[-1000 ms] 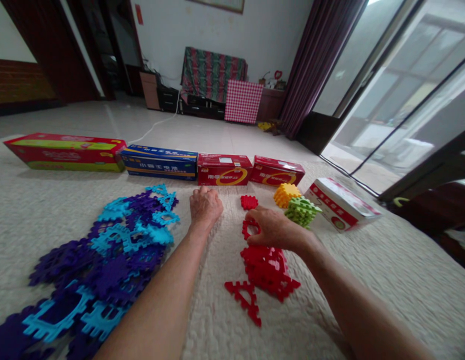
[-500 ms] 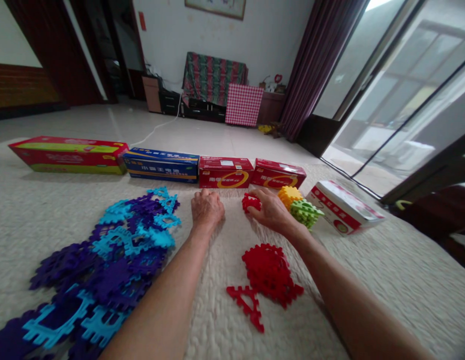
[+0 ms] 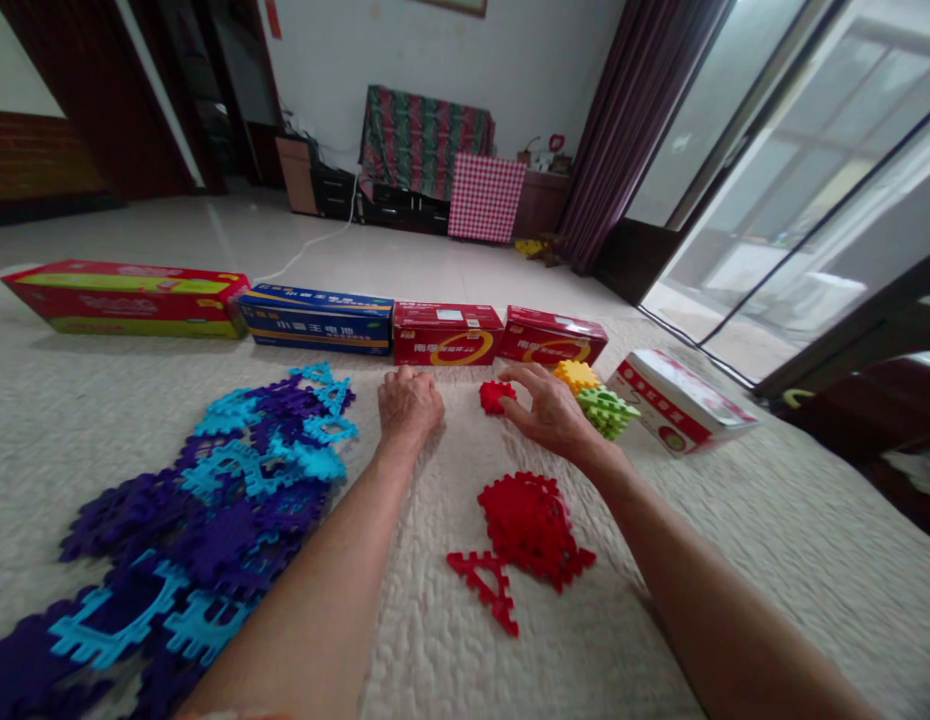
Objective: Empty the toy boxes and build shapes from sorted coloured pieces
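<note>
My left hand (image 3: 410, 405) rests on the cream quilted cover with its fingers curled into a loose fist; no piece shows in it. My right hand (image 3: 549, 412) is open, thumb and fingers apart, just right of a small red notched piece or stack (image 3: 497, 397). Beyond that hand, a yellow stack of notched pieces (image 3: 577, 376) and a green one (image 3: 607, 412) sit close together. Nearer me lies a pile of red interlocking plastic pieces (image 3: 526, 525), with a red triangular piece (image 3: 489, 590) at its lower left.
Purple pieces (image 3: 217, 545) and light blue pieces (image 3: 240, 470) lie heaped at left. Along the back stand a long red-green box (image 3: 135, 300), a blue box (image 3: 315, 322) and two red boxes (image 3: 448, 336) (image 3: 553, 338). A white-red box (image 3: 682, 405) stands at right.
My right hand has opened wider and drawn slightly back from the small red piece, which stays on the cover. My left hand holds its place. The whole view has shifted slightly.
</note>
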`<state>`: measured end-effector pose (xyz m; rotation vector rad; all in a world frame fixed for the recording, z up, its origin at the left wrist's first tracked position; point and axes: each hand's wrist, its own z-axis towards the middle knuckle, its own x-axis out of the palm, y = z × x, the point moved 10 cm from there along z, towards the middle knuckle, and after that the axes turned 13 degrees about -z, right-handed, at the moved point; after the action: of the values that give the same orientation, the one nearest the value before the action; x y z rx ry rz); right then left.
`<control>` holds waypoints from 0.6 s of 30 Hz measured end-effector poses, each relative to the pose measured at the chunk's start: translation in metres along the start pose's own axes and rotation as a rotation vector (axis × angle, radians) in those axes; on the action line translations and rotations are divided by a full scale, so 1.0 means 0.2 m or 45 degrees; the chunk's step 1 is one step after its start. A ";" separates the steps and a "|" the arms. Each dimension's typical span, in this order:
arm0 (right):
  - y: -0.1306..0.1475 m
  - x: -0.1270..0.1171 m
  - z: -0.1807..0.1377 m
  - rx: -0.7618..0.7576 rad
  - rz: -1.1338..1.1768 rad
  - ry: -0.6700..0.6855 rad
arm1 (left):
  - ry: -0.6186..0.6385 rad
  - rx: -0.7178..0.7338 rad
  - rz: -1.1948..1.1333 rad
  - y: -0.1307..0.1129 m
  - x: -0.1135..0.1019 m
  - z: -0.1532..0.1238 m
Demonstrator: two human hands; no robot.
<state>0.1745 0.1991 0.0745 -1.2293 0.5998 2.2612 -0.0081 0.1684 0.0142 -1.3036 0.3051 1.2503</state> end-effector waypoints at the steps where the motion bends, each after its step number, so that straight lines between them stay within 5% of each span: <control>1: 0.01 -0.02 -0.02 0.001 0.057 0.032 | -0.001 0.000 -0.002 0.00 0.00 0.00; 7: 0.15 -0.07 -0.24 -0.037 0.421 0.658 | 0.031 -0.008 0.018 0.00 0.01 0.01; 18: 0.30 0.00 -0.37 -0.077 0.327 0.956 | 0.015 0.002 0.054 -0.01 -0.01 0.00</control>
<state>0.1866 0.1088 0.0464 -2.1534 1.0019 1.9628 -0.0078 0.1687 0.0158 -1.3095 0.3441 1.2783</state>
